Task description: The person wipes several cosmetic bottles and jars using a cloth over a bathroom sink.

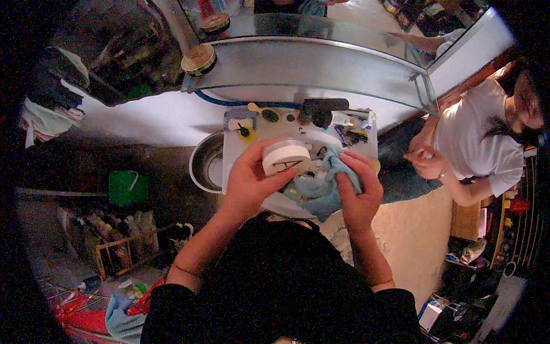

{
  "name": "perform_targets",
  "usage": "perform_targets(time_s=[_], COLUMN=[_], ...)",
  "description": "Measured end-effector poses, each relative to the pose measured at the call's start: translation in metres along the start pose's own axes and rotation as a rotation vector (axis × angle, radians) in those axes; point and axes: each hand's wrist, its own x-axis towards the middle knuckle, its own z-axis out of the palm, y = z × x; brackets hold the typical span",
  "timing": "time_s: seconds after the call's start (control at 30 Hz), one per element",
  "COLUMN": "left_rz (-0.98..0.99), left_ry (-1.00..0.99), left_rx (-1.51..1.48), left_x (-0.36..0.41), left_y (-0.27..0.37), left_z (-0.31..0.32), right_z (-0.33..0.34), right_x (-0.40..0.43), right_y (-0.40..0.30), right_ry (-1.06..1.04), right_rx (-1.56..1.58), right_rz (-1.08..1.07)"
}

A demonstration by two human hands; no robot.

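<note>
My left hand (251,178) grips a round white container (287,157) with dark lettering on the side turned toward me. A light blue cloth (320,191) is bunched in my right hand (359,185), its loose end hanging down toward the left. Container and cloth are held close together, above a white washbasin (290,206). The cloth and my hands hide much of the basin. Behind them, a hairbrush (266,113) with a yellow handle lies on the white counter (234,148).
Above the counter runs a glass shelf (309,64) before a mirror, with a round tin (198,60) at its left end. Tubes (343,119) and dark items crowd the back right. A metal bowl (206,165) is at the left. A person (477,133) stands to the right.
</note>
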Motion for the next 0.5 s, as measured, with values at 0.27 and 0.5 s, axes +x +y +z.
perform_targets(time_s=[0.27, 0.5], left_rz=[0.635, 0.518], left_ry=[-0.012, 0.012], left_rx=[0.893, 0.972], left_x=[-0.005, -0.009], left_y=[-0.012, -0.018], left_z=[0.002, -0.009], right_z=[0.018, 0.032], right_x=[0.011, 0.005], right_y=[-0.022, -0.036], right_ry=[-0.115, -0.335], right_rx=[-0.086, -0.328], right_rz=[-0.142, -0.497])
